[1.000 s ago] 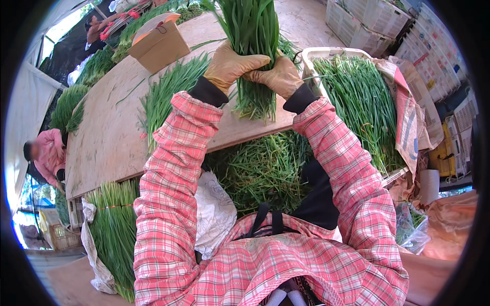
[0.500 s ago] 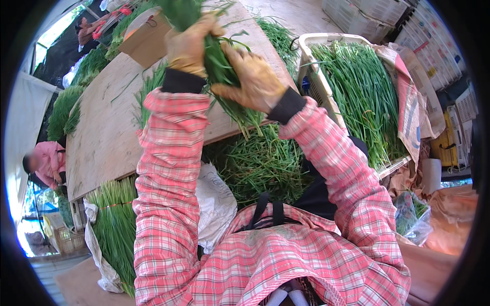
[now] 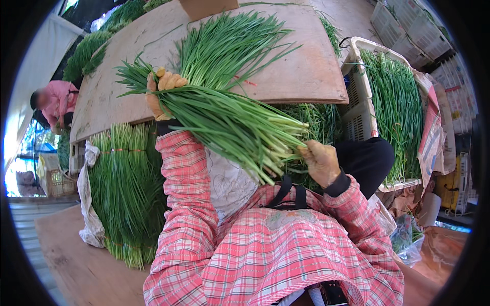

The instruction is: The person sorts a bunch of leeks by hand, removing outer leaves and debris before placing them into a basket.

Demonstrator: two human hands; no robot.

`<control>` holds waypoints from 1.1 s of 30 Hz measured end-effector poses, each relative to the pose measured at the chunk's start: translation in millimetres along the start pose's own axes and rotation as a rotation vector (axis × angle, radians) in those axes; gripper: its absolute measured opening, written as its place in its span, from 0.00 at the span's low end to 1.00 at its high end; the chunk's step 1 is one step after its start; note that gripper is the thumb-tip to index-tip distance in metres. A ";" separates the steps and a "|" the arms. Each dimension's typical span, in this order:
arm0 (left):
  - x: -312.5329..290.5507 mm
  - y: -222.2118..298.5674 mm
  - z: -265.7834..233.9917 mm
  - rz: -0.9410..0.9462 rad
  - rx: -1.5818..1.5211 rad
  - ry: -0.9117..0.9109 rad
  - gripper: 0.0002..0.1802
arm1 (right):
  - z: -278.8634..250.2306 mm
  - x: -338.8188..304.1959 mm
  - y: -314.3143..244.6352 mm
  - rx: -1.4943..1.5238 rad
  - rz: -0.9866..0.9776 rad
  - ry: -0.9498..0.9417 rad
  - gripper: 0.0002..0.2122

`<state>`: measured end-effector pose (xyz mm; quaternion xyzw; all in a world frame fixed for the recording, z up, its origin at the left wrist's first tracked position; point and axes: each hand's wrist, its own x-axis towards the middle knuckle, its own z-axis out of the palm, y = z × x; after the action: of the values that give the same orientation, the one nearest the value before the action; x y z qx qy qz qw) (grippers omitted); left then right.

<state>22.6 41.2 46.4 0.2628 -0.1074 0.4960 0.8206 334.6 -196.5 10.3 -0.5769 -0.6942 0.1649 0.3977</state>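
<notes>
Holds one bunch (image 3: 229, 120) of long green stalks aslant with two gloved hands, across the near edge of the table (image 3: 107, 102) and over the lap, leaf tips to the upper left, pale stem ends to the lower right. With the left hand (image 3: 154, 97), wraps the fingers around the leafy end, clamped on it. With the right hand (image 3: 323, 164), touches the pale stem ends, fingers folded in; cannot tell whether clamped on any stalk.

On the table, one loose pile (image 3: 224, 46) of stalks just beyond the left hand, and one cardboard box (image 3: 209, 7) at the far side, cut off at the top. To the right, one white crate (image 3: 357, 121) full of stalks, too many to count. Farther off at the upper right, at least two more pale crates (image 3: 416, 33). At the lower left, at least three tied bundles (image 3: 122, 188) side by side, with one white cloth (image 3: 91, 227) along their left. Below the table edge, one heap (image 3: 324, 117) of loose greens, partly hidden. At the far left, one co-worker (image 3: 57, 104) in a pink top.
</notes>
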 end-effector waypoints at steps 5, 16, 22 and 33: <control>-28.0 10.9 -12.5 0.237 -0.024 0.199 0.09 | -25.5 -54.2 66.2 0.179 0.480 0.232 0.09; -46.8 -2.4 -9.4 -0.041 0.143 0.130 0.13 | -48.3 -4.5 43.5 0.455 0.395 0.213 0.09; -47.4 -20.2 -10.5 -0.131 0.220 0.306 0.24 | -37.0 32.4 5.9 0.594 0.434 0.289 0.13; -45.0 -35.6 -14.8 -0.151 0.283 -0.103 0.23 | 86.7 80.9 -54.6 -0.072 -0.074 -0.131 0.08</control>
<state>30.5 1.9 2.8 0.4082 -0.0584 0.4288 0.8038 232.2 -116.4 22.6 -0.5526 -0.7452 0.1624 0.3361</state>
